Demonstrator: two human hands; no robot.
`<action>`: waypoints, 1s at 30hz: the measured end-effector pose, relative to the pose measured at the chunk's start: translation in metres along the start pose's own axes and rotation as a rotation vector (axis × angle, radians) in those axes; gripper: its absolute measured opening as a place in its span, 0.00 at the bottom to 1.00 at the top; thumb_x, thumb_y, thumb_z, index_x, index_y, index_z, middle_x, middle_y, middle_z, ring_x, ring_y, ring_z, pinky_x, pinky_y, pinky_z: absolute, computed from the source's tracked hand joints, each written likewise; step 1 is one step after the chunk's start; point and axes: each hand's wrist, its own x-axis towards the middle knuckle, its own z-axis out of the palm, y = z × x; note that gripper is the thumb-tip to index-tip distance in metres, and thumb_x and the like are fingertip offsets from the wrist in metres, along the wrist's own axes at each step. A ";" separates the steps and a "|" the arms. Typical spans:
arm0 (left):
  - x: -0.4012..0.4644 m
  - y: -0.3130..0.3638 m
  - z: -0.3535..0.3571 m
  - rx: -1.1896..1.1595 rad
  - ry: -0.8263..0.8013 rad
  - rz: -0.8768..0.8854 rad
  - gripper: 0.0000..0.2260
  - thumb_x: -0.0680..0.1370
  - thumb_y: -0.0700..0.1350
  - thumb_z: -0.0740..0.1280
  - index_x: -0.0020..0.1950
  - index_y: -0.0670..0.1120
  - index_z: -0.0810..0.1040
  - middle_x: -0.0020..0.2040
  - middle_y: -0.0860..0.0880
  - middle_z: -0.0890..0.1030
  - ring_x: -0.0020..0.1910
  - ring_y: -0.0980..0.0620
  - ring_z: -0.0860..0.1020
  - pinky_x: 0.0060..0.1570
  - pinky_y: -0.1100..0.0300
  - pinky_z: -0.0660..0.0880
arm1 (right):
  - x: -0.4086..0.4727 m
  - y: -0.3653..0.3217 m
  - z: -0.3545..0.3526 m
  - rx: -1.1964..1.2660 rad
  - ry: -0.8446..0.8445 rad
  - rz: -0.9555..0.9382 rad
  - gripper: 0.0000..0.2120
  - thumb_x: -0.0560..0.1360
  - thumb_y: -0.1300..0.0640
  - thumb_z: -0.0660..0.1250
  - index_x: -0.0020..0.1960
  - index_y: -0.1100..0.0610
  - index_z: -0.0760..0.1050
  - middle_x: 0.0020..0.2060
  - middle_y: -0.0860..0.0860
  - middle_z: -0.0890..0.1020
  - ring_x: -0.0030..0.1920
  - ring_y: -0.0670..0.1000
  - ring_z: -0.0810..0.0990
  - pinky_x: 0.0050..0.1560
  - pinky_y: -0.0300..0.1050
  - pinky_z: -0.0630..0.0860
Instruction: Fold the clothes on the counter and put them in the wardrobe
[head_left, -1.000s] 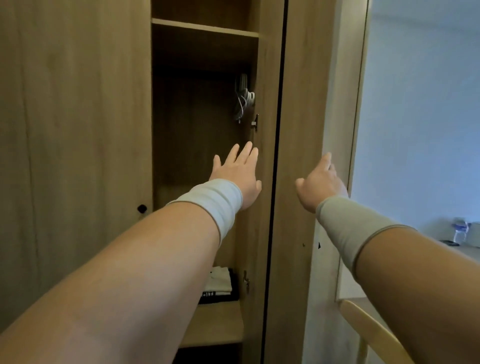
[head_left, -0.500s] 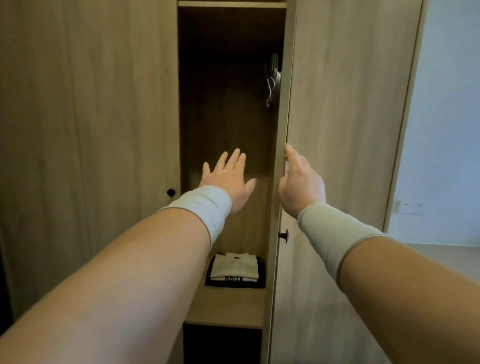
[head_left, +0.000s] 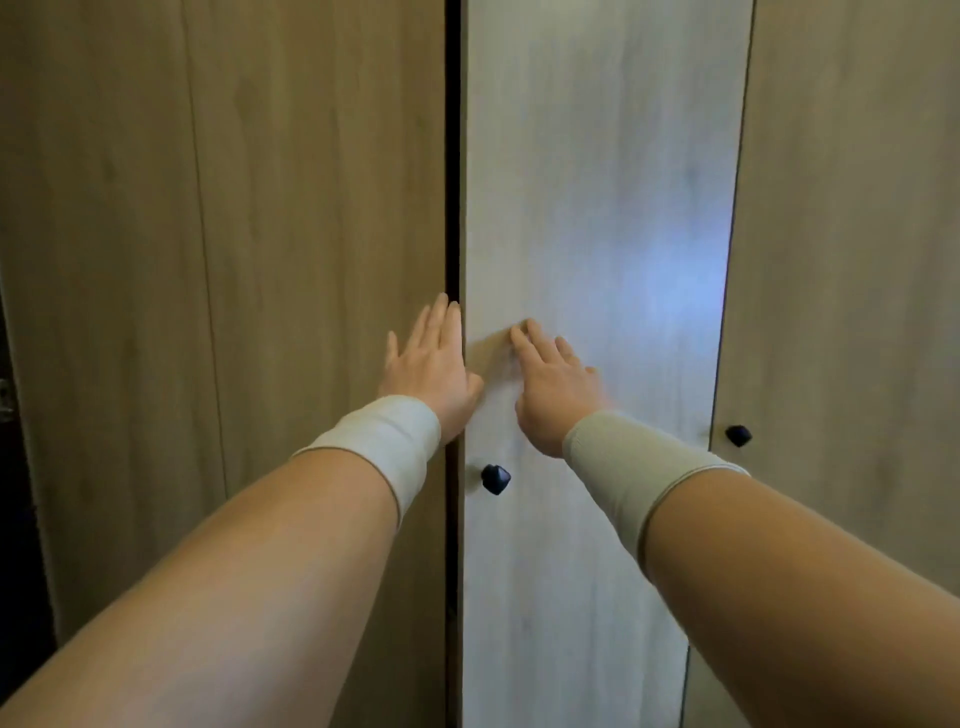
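**Pressing the wardrobe door home**

The right hand (head_left: 558, 387) lies flat on the pale wardrobe door (head_left: 597, 208), fingers (head_left: 524, 338) straight and spread, holding nothing. It sits close to the door's left edge and above the dark knob (head_left: 495, 478). The left hand (head_left: 434, 364) is also flat and empty, its fingers extended along the dark gap (head_left: 453, 156) between this door and the wooden panel (head_left: 234, 260) on the left.

The step in hand appears to be closing the door. To do it well, push evenly with the right palm near the free left edge, where the leverage is best, until the gap disappears. The left fingertips lie right at that seam, so they should slide onto the panel face before the door meets it, or they risk a pinch. A slow final press should seat the door without a bounce.

The clothes are not visible; any already put away would be behind the door, inside the wardrobe. The gap shows only darkness. The door's top and bottom edges are cut off, so whether it sits flush cannot be judged. A second knob (head_left: 737, 435) marks the neighbouring door (head_left: 857, 260) on the right. A bluish glare washes over the pale door's right side.
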 end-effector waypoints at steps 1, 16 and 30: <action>0.011 -0.012 0.008 0.011 -0.011 0.018 0.35 0.78 0.48 0.56 0.79 0.46 0.40 0.79 0.51 0.38 0.78 0.52 0.41 0.75 0.45 0.43 | 0.016 -0.006 0.011 -0.007 -0.017 0.021 0.33 0.80 0.59 0.53 0.79 0.49 0.40 0.78 0.45 0.40 0.79 0.54 0.45 0.74 0.61 0.56; 0.127 -0.085 0.112 0.161 -0.160 0.195 0.38 0.78 0.50 0.59 0.79 0.44 0.39 0.77 0.52 0.32 0.77 0.50 0.36 0.74 0.42 0.43 | 0.137 -0.012 0.100 -0.197 -0.066 0.179 0.35 0.79 0.59 0.53 0.79 0.51 0.37 0.77 0.46 0.34 0.78 0.58 0.39 0.72 0.68 0.51; 0.140 -0.088 0.137 0.086 -0.125 0.192 0.41 0.77 0.50 0.62 0.78 0.43 0.37 0.77 0.51 0.30 0.77 0.52 0.34 0.76 0.46 0.45 | 0.146 -0.002 0.116 -0.210 -0.060 0.146 0.33 0.80 0.58 0.50 0.79 0.52 0.36 0.77 0.47 0.33 0.77 0.59 0.35 0.73 0.66 0.54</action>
